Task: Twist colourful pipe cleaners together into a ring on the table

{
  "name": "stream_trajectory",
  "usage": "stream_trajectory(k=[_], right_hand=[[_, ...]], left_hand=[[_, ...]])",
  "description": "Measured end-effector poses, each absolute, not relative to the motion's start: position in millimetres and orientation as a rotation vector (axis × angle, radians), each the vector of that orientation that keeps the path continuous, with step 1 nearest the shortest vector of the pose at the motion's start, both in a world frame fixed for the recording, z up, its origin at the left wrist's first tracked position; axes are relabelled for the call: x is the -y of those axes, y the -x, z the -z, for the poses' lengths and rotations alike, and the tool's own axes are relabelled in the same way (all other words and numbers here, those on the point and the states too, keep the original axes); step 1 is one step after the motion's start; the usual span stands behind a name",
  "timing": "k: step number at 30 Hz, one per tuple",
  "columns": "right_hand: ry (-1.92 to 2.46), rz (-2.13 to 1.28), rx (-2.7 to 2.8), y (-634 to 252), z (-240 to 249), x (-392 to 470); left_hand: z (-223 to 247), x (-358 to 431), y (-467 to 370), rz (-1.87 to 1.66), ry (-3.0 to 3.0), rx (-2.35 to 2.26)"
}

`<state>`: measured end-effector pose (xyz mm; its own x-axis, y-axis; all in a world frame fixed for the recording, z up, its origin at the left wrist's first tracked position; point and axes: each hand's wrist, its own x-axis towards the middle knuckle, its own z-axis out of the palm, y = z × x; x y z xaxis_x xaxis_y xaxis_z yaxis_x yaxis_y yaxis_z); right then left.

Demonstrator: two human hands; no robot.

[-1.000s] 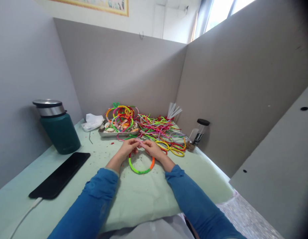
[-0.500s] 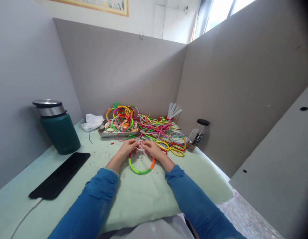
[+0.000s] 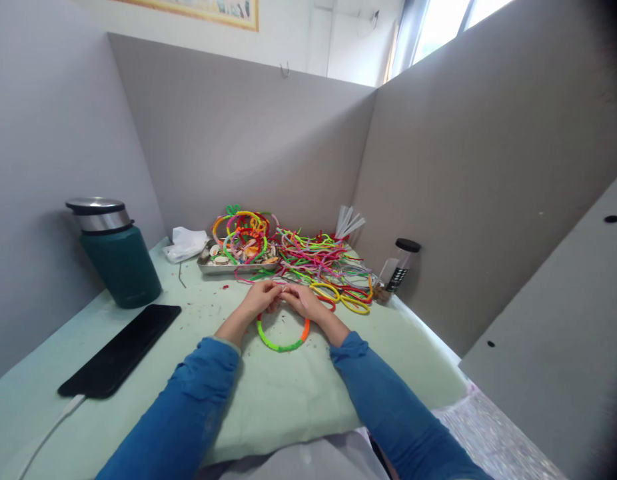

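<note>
A ring of pipe cleaners, in red, lime, green and orange sections, hangs low between my hands over the table. My left hand is closed on the ring's upper left side, its fingertips pinched together. Closed at the upper right, my right hand meets the left one fingertip to fingertip. A bit of pink pipe cleaner shows between the fingertips; most of it is hidden by the fingers. Just beyond my right hand lie yellow pipe-cleaner loops.
Behind my hands stands a metal tray of shells and finished pipe-cleaner rings. Loose pipe cleaners are heaped beside it. A clear jar stands right; a green bottle, a phone and a white packet are left.
The pink pipe-cleaner end that stuck out below my fingertips is now mostly covered by my right fingers. My hands stay in nearly the same place, and the ring has barely shifted.
</note>
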<state>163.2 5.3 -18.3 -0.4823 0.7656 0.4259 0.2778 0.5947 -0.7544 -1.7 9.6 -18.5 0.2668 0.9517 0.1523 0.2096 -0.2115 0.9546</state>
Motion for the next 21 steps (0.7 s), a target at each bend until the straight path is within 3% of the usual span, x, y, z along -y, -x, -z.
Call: stream_trajectory(k=[12,21], right_hand=[[0.815,-0.915,2.006,-163.8,20.3,-6.0],[0.847,-0.828,2.002,-165.9,20.6,-6.8]], left_hand=[[15.5,-7.4,2.3,-1.034,-1.585,-1.053],[8.8,-2.5,0.3,-1.011,-1.529,-1.039]])
